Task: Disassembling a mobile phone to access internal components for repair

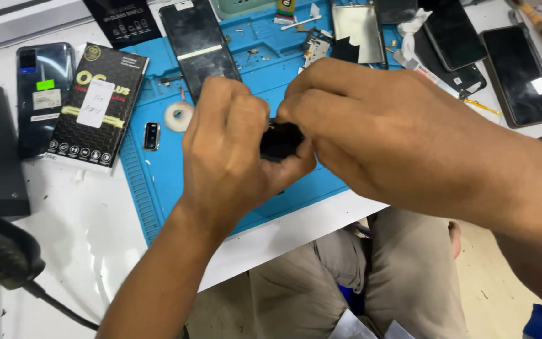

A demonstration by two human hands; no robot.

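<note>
My left hand (227, 157) and my right hand (371, 125) are held together above a blue work mat (158, 182). Both pinch a small black part (280, 139) between their fingertips; most of it is hidden by the fingers. Just behind the hands a black phone (199, 44) lies on the mat, its lower end hidden by my left hand. A small white tape roll (178, 116) and a little camera module (152, 135) lie on the mat left of my left hand.
A black screen-protector box (98, 103) and a dark phone (42, 94) lie at the left on the white table (89, 226). Two dark phones (519, 72) (453, 31), a metal plate (357, 25) and small parts lie at the back. A black cable (7, 251) crosses the left edge.
</note>
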